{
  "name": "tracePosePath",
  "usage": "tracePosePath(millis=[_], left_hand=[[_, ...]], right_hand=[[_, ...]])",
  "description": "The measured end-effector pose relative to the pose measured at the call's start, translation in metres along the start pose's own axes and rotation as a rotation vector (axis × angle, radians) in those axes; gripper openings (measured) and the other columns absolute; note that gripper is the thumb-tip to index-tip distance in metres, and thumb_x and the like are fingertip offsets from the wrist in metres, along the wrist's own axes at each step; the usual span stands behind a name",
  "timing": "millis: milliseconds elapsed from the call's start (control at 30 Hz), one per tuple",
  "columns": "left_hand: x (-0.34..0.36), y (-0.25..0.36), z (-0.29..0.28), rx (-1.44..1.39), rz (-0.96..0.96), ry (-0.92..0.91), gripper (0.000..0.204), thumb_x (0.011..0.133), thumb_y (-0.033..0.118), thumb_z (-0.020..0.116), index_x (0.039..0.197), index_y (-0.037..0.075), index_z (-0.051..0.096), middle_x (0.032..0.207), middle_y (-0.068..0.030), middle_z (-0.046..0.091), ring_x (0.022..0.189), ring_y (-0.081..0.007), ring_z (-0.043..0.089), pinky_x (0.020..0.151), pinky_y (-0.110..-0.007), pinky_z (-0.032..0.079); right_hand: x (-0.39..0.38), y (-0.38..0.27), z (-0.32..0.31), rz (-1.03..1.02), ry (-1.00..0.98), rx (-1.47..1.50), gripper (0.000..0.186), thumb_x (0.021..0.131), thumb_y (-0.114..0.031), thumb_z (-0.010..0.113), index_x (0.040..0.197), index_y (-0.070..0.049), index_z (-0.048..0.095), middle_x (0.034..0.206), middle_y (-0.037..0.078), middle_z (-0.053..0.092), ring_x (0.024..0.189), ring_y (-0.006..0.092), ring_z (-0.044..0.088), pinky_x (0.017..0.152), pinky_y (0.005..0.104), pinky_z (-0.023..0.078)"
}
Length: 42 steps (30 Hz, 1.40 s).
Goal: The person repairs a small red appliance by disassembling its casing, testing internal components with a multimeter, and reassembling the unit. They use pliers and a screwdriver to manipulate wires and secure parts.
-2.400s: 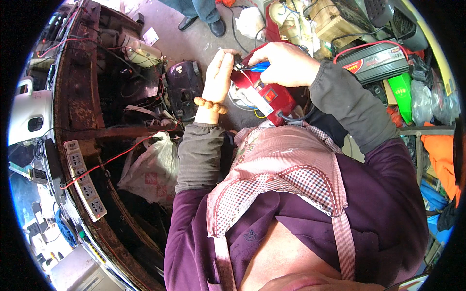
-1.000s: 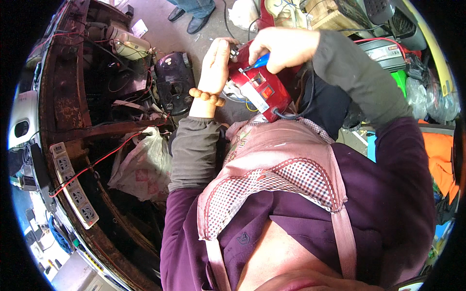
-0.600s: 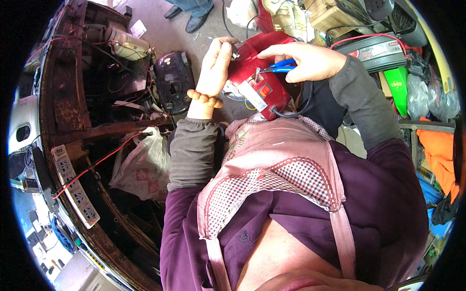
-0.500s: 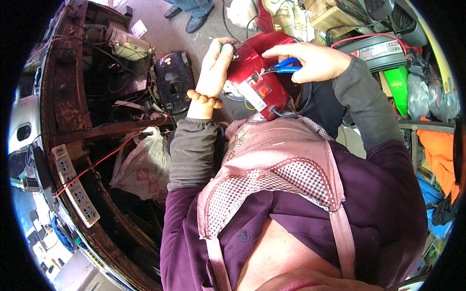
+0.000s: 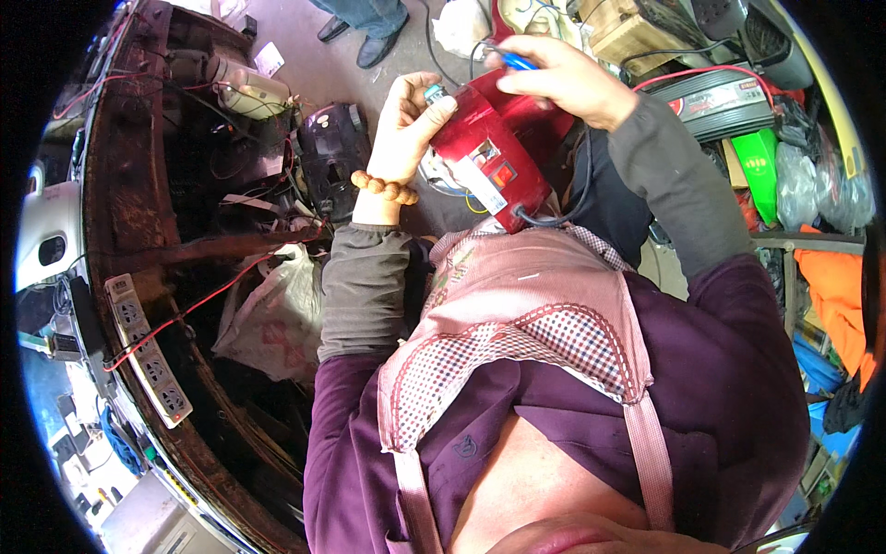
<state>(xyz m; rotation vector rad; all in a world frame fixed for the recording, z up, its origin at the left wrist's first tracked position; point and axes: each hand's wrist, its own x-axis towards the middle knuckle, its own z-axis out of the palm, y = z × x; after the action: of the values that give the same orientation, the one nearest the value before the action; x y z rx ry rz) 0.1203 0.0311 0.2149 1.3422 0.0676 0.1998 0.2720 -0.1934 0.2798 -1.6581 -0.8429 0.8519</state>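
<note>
A red box-shaped electrical device [image 5: 494, 157] with a white label and a black cord rests against my lap. My left hand [image 5: 408, 129], with a bead bracelet at the wrist, grips its upper left end, fingers near a small green part. My right hand [image 5: 554, 78] holds a blue-handled tool [image 5: 510, 59] over the device's top end. The tool's tip is hidden behind the device and my fingers.
A rusty metal frame [image 5: 129, 185] with red wires curves along the left, with a white power strip [image 5: 148, 365] on it. A white plastic bag [image 5: 277, 314], a dark purple appliance [image 5: 332, 157], another person's feet [image 5: 355, 37] and cluttered boxes [image 5: 738, 92] surround me.
My right hand with the blue tool has moved from the device's right side up to its top end. The device has tilted and my left hand has shifted its grip on it.
</note>
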Motion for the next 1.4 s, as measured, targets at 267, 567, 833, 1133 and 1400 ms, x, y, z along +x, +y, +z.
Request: tracePosePath(millis=[267,567,833,1133,1400], left_hand=[[0.002,-0.006,0.006,0.069,0.063,-0.036,0.060,0.090,0.002,0.082,0.139,0.001,0.048,0.125,-0.0094,0.067,0.115,-0.0167,0.064,0.103,-0.033,0.051],[-0.001,-0.008,0.006,0.249,0.233,0.228,0.058,0.092,0.001,0.075,0.144,0.005,0.050,0.104,-0.0046,0.066,0.096,-0.0127,0.063,0.083,-0.027,0.052],[-0.066,0.019,0.010,0.252,-0.301,0.160,0.026,0.083,-0.006,0.055,0.099,0.001,0.074,0.070,-0.0022,0.067,0.058,-0.0067,0.053,0.057,-0.022,0.042],[-0.091,-0.055,0.039,0.477,-0.063,0.054,0.040,0.092,0.003,0.079,0.130,0.002,0.069,0.120,-0.0052,0.075,0.109,-0.0144,0.068,0.100,-0.034,0.054],[-0.088,-0.033,0.048,0.698,0.101,0.060,0.020,0.095,0.004,0.074,0.114,0.000,0.075,0.112,-0.0112,0.075,0.104,-0.0209,0.070,0.092,-0.034,0.054]], right_hand=[[0.051,0.012,0.050,-0.294,-0.016,0.002,0.034,0.093,-0.026,0.078,0.113,-0.001,0.068,0.098,0.006,0.069,0.091,0.0118,0.064,0.080,0.0292,0.052],[0.056,0.032,0.070,-0.186,0.258,0.312,0.027,0.096,-0.020,0.072,0.115,-0.001,0.068,0.091,0.003,0.065,0.080,0.0116,0.062,0.074,0.0283,0.052],[0.064,0.038,0.069,-0.113,0.268,0.206,0.031,0.098,-0.016,0.071,0.125,-0.001,0.066,0.105,0.004,0.068,0.093,0.0095,0.062,0.076,0.0260,0.052],[0.064,0.037,0.071,-0.109,0.273,0.316,0.029,0.093,-0.024,0.073,0.112,-0.001,0.071,0.095,0.006,0.070,0.085,0.0128,0.065,0.074,0.0315,0.054],[0.058,0.033,0.068,-0.092,0.282,0.448,0.027,0.096,-0.022,0.070,0.117,-0.006,0.070,0.094,-0.002,0.064,0.072,0.0062,0.055,0.063,0.0225,0.046]])
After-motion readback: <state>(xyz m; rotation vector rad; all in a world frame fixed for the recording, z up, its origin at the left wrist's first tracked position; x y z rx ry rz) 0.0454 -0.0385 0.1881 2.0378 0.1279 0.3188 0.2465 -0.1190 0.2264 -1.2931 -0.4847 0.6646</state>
